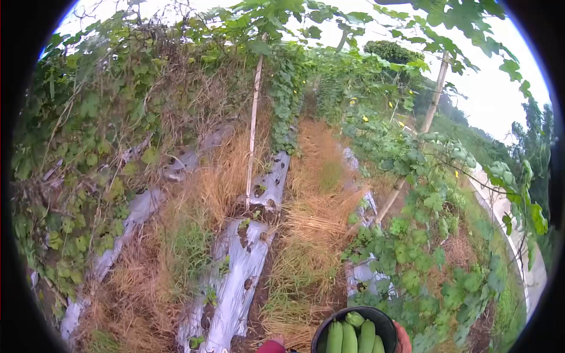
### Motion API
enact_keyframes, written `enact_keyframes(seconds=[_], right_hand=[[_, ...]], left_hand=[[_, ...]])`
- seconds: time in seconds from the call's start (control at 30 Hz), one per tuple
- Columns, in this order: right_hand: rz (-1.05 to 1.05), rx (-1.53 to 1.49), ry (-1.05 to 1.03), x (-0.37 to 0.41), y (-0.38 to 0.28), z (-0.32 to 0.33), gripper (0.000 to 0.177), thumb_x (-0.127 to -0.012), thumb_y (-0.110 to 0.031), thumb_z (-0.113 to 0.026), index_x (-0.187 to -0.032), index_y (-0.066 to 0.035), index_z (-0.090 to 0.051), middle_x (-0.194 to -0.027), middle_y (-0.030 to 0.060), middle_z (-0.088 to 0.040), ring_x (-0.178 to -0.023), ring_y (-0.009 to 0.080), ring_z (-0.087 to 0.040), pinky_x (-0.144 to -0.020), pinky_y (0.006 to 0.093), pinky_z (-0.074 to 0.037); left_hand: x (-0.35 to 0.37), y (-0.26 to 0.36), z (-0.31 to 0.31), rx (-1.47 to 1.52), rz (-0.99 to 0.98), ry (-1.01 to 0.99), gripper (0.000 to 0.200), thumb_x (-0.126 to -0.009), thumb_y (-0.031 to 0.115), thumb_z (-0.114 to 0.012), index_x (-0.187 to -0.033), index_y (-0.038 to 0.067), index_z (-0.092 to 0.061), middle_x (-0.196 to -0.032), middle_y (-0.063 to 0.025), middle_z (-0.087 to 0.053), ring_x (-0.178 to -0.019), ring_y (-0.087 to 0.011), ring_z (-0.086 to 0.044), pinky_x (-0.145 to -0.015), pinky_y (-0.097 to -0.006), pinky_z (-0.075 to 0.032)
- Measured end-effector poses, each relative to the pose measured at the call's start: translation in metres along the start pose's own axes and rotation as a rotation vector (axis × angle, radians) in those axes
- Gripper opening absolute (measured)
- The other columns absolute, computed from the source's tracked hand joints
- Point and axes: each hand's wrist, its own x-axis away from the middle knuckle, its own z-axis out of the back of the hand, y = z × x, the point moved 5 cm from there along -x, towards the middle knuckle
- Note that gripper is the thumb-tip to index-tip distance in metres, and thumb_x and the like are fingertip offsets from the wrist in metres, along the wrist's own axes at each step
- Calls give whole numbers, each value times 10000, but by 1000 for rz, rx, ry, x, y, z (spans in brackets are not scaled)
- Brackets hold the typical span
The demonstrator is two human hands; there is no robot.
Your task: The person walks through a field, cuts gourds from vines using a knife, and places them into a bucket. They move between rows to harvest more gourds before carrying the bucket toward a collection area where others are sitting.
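A dark round bucket (319,327) stands at the bottom edge of the head view, cut off by the frame. Several long, smooth green gourds (349,338) that look like luffas lie in it, blossom ends up. My right hand (403,338) is closed against the bucket's right side, with its fingers partly out of frame. Left of the bucket, a maroon sleeve (271,346) and a sliver of my left hand (278,339) show at the bottom edge; its fingers are hidden.
Silver plastic mulch (235,276) with planting holes runs ahead beside a dry-straw path (318,215). A thin upright pole (254,123) and a slanted wooden post (435,94) support vines. Leafy vines (424,235) crowd the right; dried vines hang left. A pale concrete road (512,229) lies far right.
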Motion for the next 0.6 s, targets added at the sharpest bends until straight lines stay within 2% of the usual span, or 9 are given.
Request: enact_keyframes(seconds=[0.13, 0.23, 0.3, 0.33, 0.4, 0.47, 0.53, 0.57, 0.6], right_hand=[[16, 30, 9, -56, -48, -16, 383, -946, -320, -571, -1193, -31, -613, -1094, 97, -673, -925, 219, -650, -853, 345, -528], [23, 99, -21, -103, -79, -23, 409, -950, -334, -565, -1223, -30, -598, -1129, 96, -662, -959, 218, -642, -876, 342, -519], [27, 160, -38, -136, -92, -26, 426, -953, -343, -561, -1242, -30, -588, -1153, 96, -654, -981, 217, -637, -891, 341, -512], [30, 202, -45, -155, -101, -29, 435, -955, -347, -559, -1252, -30, -583, -1165, 95, -650, -992, 217, -635, -899, 340, -509], [25, 311, -64, -195, -115, -33, 453, -958, -357, -555, -1272, -30, -573, -1189, 95, -643, -1014, 216, -630, -914, 339, -502], [23, 450, -83, -246, -127, -35, 471, -961, -366, -551, -1291, -30, -564, -1213, 94, -636, -1037, 216, -625, -929, 337, -496], [33, 639, -109, -298, -138, -32, 489, -964, -375, -547, -1311, -30, -554, -1237, 94, -628, -1059, 215, -621, -944, 336, -489], [65, 718, -114, -323, -150, -31, 499, -965, -380, -545, -1320, -30, -549, -1249, 93, -624, -1070, 215, -618, -952, 335, -486], [166, 826, -130, -350, -191, -39, 454, -943, -375, -567, -1268, -59, -596, -1154, 75, -656, -991, 203, -627, -848, 347, -516]], left_hand=[[-18, 165, -116, -45, -172, -37, 191, -860, 248, -596, -971, 94, -583, -651, -80, -536, -482, -190, -475, -439, -378, -407], [-35, 273, -220, -151, -289, -180, 164, -824, 212, -611, -948, 113, -570, -647, -71, -535, -472, -186, -465, -426, -385, -398], [-28, 353, -303, -252, -492, -286, 145, -818, 210, -610, -923, 128, -555, -628, -62, -527, -451, -181, -443, -396, -377, -364], [-39, 380, -336, -279, -522, -329, 145, -818, 210, -610, -923, 128, -555, -628, -62, -527, -451, -181, -443, -396, -377, -364], [-69, 420, -395, -123, -548, -483, 225, -808, 277, -641, -880, 98, -526, -612, -81, -538, -434, -169, -464, -367, -333, -395], [-68, 453, -436, -142, -570, -553, 197, -845, 273, -632, -846, 99, -540, -589, -50, -531, -435, -143, -460, -377, -314, -385], [-72, 502, -468, -372, -763, -342, 151, -849, 260, -610, -834, 119, -557, -562, -46, -515, -416, -162, -463, -341, -341, -335], [-65, 512, -474, -327, -811, -391, 180, -862, 282, -616, -816, 115, -567, -559, -32, -516, -421, -139, -468, -348, -321, -338], [-20, 560, -513, -255, -905, -465, 214, -876, 303, -623, -798, 110, -577, -555, -19, -518, -426, -116, -472, -355, -302, -342]])
